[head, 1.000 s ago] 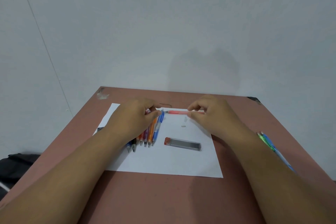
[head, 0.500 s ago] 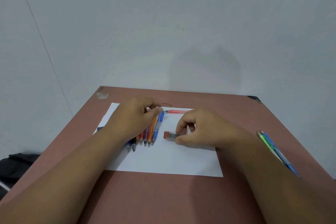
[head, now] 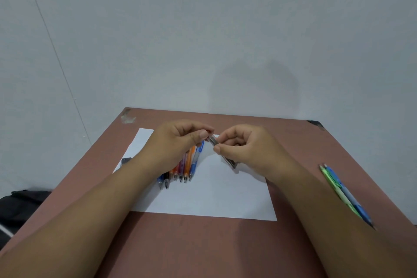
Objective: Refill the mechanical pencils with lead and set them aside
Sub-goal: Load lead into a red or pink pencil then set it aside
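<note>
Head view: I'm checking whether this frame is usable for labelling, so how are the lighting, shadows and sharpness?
Head view: soft, even light with no glare; a faint shadow falls on the wall; the lead case between the left hand and right hand is slightly motion-blurred; wide-angle stretch toward the edges.

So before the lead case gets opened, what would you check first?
1. Lead case gripped by right hand: ok.
2. Left hand fingers on the case's top end: ok.
3. Case held over the white paper, to catch spills: ok.
4. Cap open or closed: cannot tell.
5. Row of pencils within reach on the paper: ok.
6. Two pencils lying apart at the table's right edge: ok.
</note>
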The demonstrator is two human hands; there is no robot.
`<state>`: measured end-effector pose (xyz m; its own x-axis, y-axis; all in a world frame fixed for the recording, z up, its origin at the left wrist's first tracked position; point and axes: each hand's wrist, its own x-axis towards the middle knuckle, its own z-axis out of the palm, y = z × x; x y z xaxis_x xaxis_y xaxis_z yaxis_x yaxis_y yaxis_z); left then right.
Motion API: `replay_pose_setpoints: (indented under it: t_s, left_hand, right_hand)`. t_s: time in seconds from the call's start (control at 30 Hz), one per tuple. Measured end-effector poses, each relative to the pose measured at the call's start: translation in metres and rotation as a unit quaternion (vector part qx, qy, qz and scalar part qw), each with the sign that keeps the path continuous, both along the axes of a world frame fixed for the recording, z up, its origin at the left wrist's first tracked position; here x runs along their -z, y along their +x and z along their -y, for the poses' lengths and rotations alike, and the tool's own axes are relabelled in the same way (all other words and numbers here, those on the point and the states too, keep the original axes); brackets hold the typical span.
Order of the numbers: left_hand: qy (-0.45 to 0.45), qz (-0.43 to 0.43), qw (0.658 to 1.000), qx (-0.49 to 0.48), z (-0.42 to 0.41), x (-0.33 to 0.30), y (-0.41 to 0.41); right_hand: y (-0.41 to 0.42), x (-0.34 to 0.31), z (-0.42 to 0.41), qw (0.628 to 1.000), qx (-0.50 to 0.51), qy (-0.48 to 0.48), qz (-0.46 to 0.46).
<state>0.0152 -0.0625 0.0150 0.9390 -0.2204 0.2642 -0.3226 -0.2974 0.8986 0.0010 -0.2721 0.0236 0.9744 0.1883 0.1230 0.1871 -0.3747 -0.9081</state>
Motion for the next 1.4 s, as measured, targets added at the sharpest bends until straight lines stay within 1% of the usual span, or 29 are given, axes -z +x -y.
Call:
replay_pose_setpoints:
  t_s: [0.07,0.27,0.3,0.33,0.43,0.5,0.57,0.6,0.63,0.7,0.73,0.8,0.9,0.97,1.0,1.07,1.13,1.2,1.3,1.4]
  left_hand:
    - [-0.004,0.003,1.000,-0.009,0.001,-0.001,-0.002]
    - [-0.052,0.018,0.997,-0.050,0.006,-0.006,-0.006]
    - [-0.064,0.018,0.996,-0.057,0.007,-0.007,-0.007]
    - [-0.078,0.018,0.995,-0.066,0.008,-0.008,-0.008]
    - [-0.118,0.024,0.990,-0.076,0.009,-0.011,-0.010]
    - [-0.106,0.032,0.991,-0.076,0.008,-0.011,-0.010]
    - [-0.077,0.039,0.994,-0.067,0.009,-0.008,-0.010]
    - [-0.064,0.044,0.995,-0.063,0.010,-0.007,-0.010]
    - [-0.049,0.052,0.995,-0.063,0.011,-0.006,-0.011]
    - [-0.020,0.069,0.995,-0.070,0.013,-0.006,-0.013]
    - [-0.014,0.074,0.994,-0.076,0.013,-0.006,-0.013]
    - [-0.008,0.083,0.993,-0.085,0.013,-0.006,-0.013]
    - [0.001,0.078,0.993,-0.089,0.012,-0.005,-0.012]
    - [-0.012,0.048,0.996,-0.069,0.013,-0.005,-0.011]
    - [-0.035,0.019,0.998,-0.050,0.013,-0.004,-0.011]
    - [-0.103,-0.065,0.992,-0.005,0.013,-0.004,-0.009]
    - [-0.192,-0.168,0.966,0.037,0.015,-0.005,-0.008]
    - [-0.256,-0.245,0.933,0.060,0.017,-0.008,-0.009]
    - [-0.292,-0.289,0.909,0.074,0.016,-0.010,-0.008]
    - [-0.308,-0.312,0.894,0.089,0.014,-0.010,-0.007]
  right_hand:
    - [-0.001,-0.001,0.000,1.000,-0.004,0.007,0.002]
    - [-0.002,0.000,-0.001,0.999,-0.019,0.026,0.024]
    - [-0.002,0.000,0.000,0.999,-0.022,0.011,0.033]
    - [-0.001,0.000,0.001,0.998,-0.021,-0.024,0.047]
    - [0.001,0.002,0.005,0.983,-0.009,-0.151,0.105]
    - [0.004,0.003,0.007,0.968,0.011,-0.202,0.152]
    - [0.006,0.001,0.008,0.959,0.032,-0.219,0.175]
    - [0.006,0.001,0.009,0.965,0.037,-0.199,0.165]
    - [0.005,0.000,0.009,0.976,0.033,-0.159,0.145]
    - [0.003,-0.001,0.007,0.991,0.004,-0.084,0.105]
    - [0.003,-0.001,0.006,0.991,-0.004,-0.080,0.105]
    - [0.003,-0.001,0.005,0.985,-0.004,-0.121,0.123]
    - [0.010,0.001,0.008,0.948,0.026,-0.249,0.195]
    - [0.012,0.003,0.011,0.932,0.052,-0.278,0.226]
    - [0.013,0.005,0.012,0.927,0.063,-0.278,0.243]
    - [0.015,0.007,0.013,0.915,0.085,-0.278,0.281]
    - [0.017,0.009,0.015,0.904,0.104,-0.271,0.314]
    - [0.020,0.012,0.017,0.891,0.106,-0.272,0.348]
    - [0.024,0.014,0.017,0.860,0.100,-0.295,0.404]
    - [0.023,0.013,0.015,0.844,0.089,-0.297,0.439]
